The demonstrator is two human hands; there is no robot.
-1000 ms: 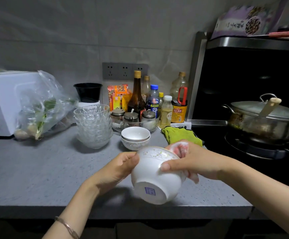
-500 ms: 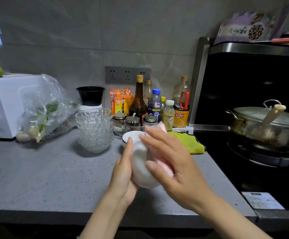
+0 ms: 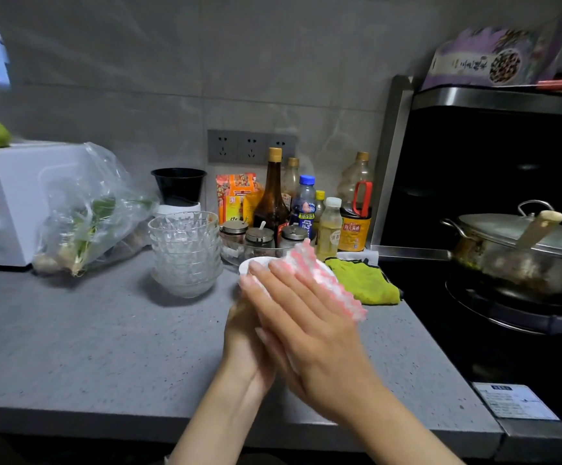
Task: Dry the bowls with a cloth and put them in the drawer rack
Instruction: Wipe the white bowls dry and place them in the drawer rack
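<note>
Pink-and-white cloth [image 3: 326, 283], soft and knitted-looking, lies spread under our right hand [image 3: 309, 333]. The fingers are straight and close together, pressing flat and curled round nothing. Our left hand [image 3: 242, 333] sits behind it, mostly covered; we cannot tell how its fingers lie.

The bowl should be sandwiched between the two hands, but it is hidden. A white rim [image 3: 256, 263] shows just past the fingertips. We cannot tell whether it belongs to the held bowl or to one standing on the counter.

Handling, our judgement: glazed ware, stiff, light enough for one hand, slippery while damp, and likely to chip if knocked. The best hold is probably a palm cupped under the foot with the thumb over the rim. The cloth between adds grip.

Surface: a grey speckled counter [image 3: 88, 347], hard, lies below both wrists. A stack of glass bowls [image 3: 185, 253] stands near, beyond the left hand. A green cloth [image 3: 363, 280] lies just off the right hand's outer edge. Further that way a lidded pot [image 3: 524, 250] sits on a black stove [image 3: 507, 330].

Past the fingertips, bottles [image 3: 272, 196] stand against a grey tiled wall. Well off the left hand are a plastic bag [image 3: 88, 209] of greens and a white appliance [image 3: 4, 203]. The drawer rack is not in view.
</note>
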